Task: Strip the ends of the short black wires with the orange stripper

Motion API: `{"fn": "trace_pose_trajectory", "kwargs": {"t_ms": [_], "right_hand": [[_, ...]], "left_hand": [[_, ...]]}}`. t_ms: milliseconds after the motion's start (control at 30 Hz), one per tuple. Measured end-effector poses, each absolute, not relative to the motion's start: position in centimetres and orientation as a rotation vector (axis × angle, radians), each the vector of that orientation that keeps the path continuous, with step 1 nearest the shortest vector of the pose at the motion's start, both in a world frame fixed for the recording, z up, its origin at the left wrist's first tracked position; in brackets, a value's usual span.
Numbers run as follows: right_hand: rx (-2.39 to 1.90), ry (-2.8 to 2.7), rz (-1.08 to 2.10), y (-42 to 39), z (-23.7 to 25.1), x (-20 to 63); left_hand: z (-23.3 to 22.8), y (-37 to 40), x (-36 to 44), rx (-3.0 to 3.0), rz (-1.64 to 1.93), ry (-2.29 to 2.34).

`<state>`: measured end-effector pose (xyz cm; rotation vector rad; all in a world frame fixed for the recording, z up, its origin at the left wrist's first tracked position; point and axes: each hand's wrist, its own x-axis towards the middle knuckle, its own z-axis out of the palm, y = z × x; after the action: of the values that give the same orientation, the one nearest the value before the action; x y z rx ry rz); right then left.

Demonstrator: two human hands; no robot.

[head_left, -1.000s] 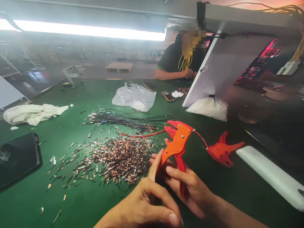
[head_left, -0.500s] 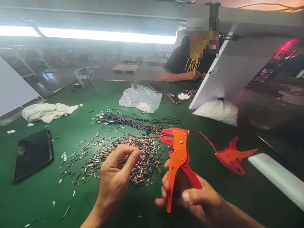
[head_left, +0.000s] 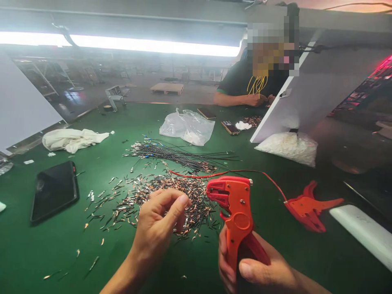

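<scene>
My right hand (head_left: 269,265) grips an orange and red wire stripper (head_left: 237,218), its jaws facing left and its handles slightly apart. My left hand (head_left: 163,222) is closed in a pinch, thumb against the bent index finger; whatever is between them is hidden. It hovers over a pile of short black wire offcuts with copper ends (head_left: 196,212), just left of the stripper jaws. Behind the pile lies a bundle of long black wires (head_left: 177,157). A red wire (head_left: 257,171) runs behind the stripper's head to a second orange-red stripper (head_left: 306,206) lying on the right.
The green table (head_left: 147,269) also bears a black phone (head_left: 55,190), a white cloth (head_left: 73,140), a clear plastic bag (head_left: 186,127) and a filled bag (head_left: 288,147). A slanted white panel (head_left: 300,90) stands right. Across the table sits a person (head_left: 235,81) near another phone (head_left: 230,127).
The view has shifted, so everything sits slightly farther right. The fingers of my right hand have wrapped closer round the stripper, which has turned and dropped a little. My left hand stays pinched.
</scene>
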<state>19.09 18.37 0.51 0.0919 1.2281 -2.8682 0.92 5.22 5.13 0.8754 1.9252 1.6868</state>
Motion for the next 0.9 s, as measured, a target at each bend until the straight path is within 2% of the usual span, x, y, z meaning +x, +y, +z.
{"fn": "trace_pose_trajectory", "kwargs": {"t_ms": [233, 900], "right_hand": [[0.007, 1.167, -2.783, 18.5, 1.0, 19.0], [0.057, 1.340, -2.552, 19.4, 1.9, 19.8]], "left_hand": [[5.5, 5.1, 0.4, 0.806, 1.710, 1.452], [5.0, 4.4, -0.8, 0.965, 1.706, 1.402]]}}
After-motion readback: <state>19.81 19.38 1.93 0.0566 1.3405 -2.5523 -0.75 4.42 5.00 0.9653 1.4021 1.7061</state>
